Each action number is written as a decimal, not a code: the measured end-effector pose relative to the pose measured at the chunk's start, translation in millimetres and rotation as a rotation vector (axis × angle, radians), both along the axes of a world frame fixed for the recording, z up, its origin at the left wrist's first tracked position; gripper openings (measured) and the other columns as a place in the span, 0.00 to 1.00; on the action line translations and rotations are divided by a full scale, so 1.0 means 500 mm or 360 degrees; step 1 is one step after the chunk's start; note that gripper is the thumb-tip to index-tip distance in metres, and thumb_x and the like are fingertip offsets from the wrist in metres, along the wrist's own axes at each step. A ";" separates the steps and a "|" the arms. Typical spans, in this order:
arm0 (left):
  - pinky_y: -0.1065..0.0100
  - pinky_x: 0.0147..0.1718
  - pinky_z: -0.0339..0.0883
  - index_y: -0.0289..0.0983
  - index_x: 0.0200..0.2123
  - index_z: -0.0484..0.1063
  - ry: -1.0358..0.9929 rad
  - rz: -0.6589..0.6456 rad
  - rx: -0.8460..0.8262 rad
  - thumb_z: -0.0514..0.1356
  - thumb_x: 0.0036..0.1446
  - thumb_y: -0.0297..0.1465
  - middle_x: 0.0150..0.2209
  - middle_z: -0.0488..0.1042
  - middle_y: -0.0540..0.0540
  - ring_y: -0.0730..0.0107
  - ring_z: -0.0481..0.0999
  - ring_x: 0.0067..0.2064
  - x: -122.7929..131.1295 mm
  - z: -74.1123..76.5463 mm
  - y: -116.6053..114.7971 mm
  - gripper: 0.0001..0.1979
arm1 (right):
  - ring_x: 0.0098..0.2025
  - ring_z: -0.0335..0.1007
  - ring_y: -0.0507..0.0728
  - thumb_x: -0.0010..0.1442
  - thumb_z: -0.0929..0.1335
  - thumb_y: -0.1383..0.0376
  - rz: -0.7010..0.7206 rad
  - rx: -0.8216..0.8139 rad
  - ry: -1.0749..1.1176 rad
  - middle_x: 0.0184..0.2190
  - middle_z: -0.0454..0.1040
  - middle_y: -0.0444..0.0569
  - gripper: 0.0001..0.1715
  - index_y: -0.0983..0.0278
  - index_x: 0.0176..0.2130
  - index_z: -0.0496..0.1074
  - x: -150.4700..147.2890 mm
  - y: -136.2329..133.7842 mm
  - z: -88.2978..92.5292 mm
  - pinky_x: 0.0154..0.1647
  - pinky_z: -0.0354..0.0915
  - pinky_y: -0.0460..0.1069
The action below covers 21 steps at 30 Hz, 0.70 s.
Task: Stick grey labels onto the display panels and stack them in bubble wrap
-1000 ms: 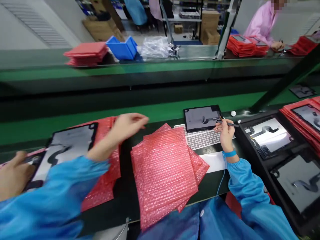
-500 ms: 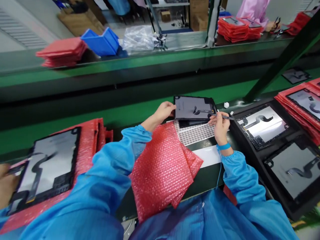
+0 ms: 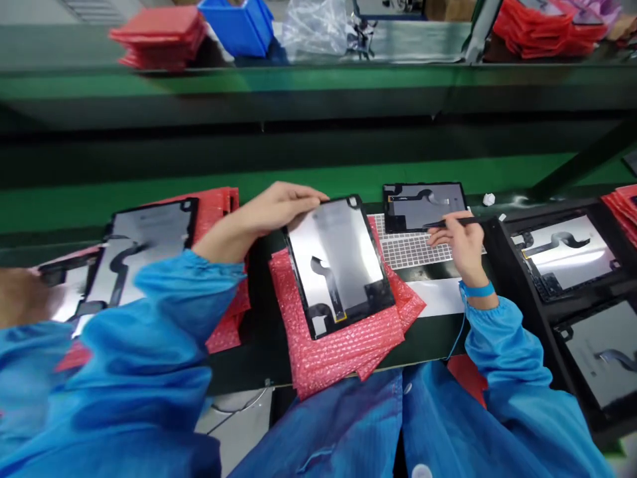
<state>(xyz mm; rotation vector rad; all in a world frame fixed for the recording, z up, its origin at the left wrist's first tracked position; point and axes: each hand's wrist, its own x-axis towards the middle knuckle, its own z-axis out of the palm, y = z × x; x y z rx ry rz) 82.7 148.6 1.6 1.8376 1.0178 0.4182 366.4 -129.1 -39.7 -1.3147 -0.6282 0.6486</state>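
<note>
Head view: my left hand [image 3: 269,211] has its fingers [image 3: 303,196] closed over the upper left edge of a display panel [image 3: 338,265], thumb side tucked beneath where I cannot see it. The panel lies back side up, its long axis tilted slightly toward 11 o'clock, with a dark flex cable on its silver back. It rests on a stack of pink bubble bags [image 3: 348,345] on the dark table [image 3: 259,318] straight in front of me.

At 2 o'clock from that panel my right hand [image 3: 462,244] pinches a thin dark tool [image 3: 448,224], fingers closed round it. Its tip is over the lower edge of a second panel [image 3: 423,206]. That second panel sits at the far end of a gridded mat [image 3: 408,251], and my right hand hovers over the same mat. A blue wrist strap [image 3: 476,290] circles my right wrist.

At 3 o'clock stands a black tray [image 3: 500,265] holding another panel [image 3: 565,251]. At 9 o'clock a further panel [image 3: 144,247] lies on red bubble bags [image 3: 219,206], and a blurred hand of another person [image 3: 24,299] is at its left end. At 12 o'clock runs the green conveyor belt [image 3: 149,199]; beyond it are a blue bin [image 3: 239,23] and a red stack [image 3: 159,33].
</note>
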 end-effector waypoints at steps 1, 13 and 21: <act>0.71 0.24 0.64 0.33 0.43 0.84 0.0139 -0.0115 -0.0096 0.71 0.56 0.41 0.23 0.72 0.50 0.73 0.69 0.23 -0.007 -0.014 -0.010 0.18 | 0.23 0.81 0.54 0.61 0.76 0.45 0.0127 -0.0092 -0.0002 0.25 0.80 0.43 0.26 0.61 0.41 0.69 -0.008 0.010 -0.009 0.22 0.73 0.46; 0.51 0.48 0.76 0.34 0.63 0.76 0.0375 -0.0883 0.1081 0.50 0.77 0.38 0.58 0.77 0.31 0.49 0.77 0.51 0.028 -0.024 -0.369 0.24 | 0.25 0.83 0.54 0.65 0.73 0.42 0.0653 -0.0553 -0.0065 0.27 0.83 0.46 0.27 0.62 0.41 0.69 -0.091 0.041 -0.054 0.23 0.75 0.45; 0.52 0.44 0.73 0.31 0.62 0.79 0.0651 -0.1125 0.1263 0.53 0.77 0.41 0.69 0.72 0.32 0.49 0.76 0.50 0.013 -0.075 -0.439 0.25 | 0.26 0.82 0.53 0.69 0.71 0.46 0.0715 -0.0638 -0.0237 0.27 0.82 0.44 0.21 0.61 0.41 0.70 -0.104 0.030 -0.055 0.31 0.79 0.49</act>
